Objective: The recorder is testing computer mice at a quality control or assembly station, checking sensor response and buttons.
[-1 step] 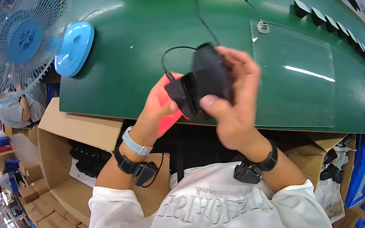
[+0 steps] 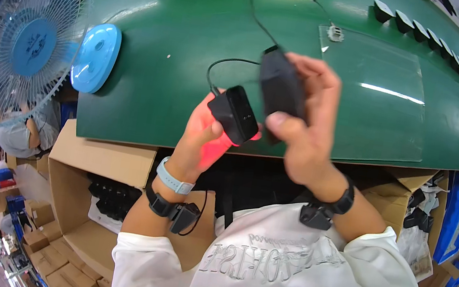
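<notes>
A: While the left hand (image 2: 207, 134) holds the small black scanner-like block (image 2: 235, 114) up above the near edge of the green table (image 2: 162, 73), where does the other piece sit?

B: The black oblong device (image 2: 279, 86) is in the right hand (image 2: 302, 137), just up and to the right of the block, almost touching its upper corner. Its long axis runs steeply, top end tipped away toward the far side of the table, lower end pointing down at the block.

A: And the grip on each?

B: The left hand's grip is clamped around the block from below, thumb on its near side; a red glow falls on that palm. The right hand's grip is clamped on the device, thumb across its lower front, fingers wrapped behind.

A: Which hand is nearer the block's face?

B: The right; the device's lower end hangs just beside it. A thin black cable (image 2: 224, 64) loops from the block's left corner over the table.

A: Anything else around?

B: A blue fan (image 2: 34, 46) stands off the table's left end, and a clear plastic sheet (image 2: 369, 93) lies on the table to the right of the hands.
</notes>
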A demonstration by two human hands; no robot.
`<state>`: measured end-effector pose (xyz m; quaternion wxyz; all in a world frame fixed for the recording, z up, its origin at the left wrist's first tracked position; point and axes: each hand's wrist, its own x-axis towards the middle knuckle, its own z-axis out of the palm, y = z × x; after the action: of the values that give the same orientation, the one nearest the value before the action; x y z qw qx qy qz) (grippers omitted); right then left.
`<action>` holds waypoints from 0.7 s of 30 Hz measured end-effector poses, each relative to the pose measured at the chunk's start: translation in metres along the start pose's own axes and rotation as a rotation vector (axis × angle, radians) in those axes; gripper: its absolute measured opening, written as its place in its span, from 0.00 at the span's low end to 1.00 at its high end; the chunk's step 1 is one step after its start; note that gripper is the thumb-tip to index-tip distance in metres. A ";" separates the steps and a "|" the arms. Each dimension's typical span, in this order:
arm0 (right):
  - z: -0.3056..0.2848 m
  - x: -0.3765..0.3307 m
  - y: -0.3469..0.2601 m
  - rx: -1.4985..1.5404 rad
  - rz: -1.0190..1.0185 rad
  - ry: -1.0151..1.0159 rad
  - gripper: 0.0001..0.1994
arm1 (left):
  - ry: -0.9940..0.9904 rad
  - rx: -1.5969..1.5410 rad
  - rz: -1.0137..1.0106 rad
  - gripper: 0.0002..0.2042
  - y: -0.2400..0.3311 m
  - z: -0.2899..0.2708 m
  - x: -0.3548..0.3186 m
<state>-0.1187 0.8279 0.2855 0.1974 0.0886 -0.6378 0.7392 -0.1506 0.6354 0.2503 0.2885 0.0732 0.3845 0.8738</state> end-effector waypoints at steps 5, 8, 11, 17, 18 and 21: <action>-0.029 0.014 0.014 -0.133 0.174 0.019 0.25 | -0.081 -0.051 -0.013 0.39 0.000 -0.006 -0.003; -0.039 0.009 0.025 -0.556 0.105 -0.110 0.24 | -0.070 -0.150 -0.013 0.39 -0.001 -0.007 -0.001; -0.041 0.001 0.035 -0.698 -0.027 -0.168 0.24 | 0.004 -0.192 -0.022 0.41 0.001 -0.002 -0.001; -0.037 0.002 0.041 -0.827 -0.146 -0.247 0.24 | 0.124 -0.289 -0.061 0.30 0.012 0.009 0.002; -0.036 0.004 0.039 -0.844 -0.144 -0.245 0.24 | 0.082 -0.251 -0.055 0.28 0.014 0.010 0.003; -0.033 0.008 0.026 -1.034 -0.241 -0.285 0.23 | 0.098 0.239 0.008 0.21 0.011 0.012 0.003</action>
<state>-0.1319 0.8593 0.2595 0.2101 0.1518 -0.9237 0.2822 -0.1535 0.6386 0.2660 0.2551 0.0655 0.4992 0.8255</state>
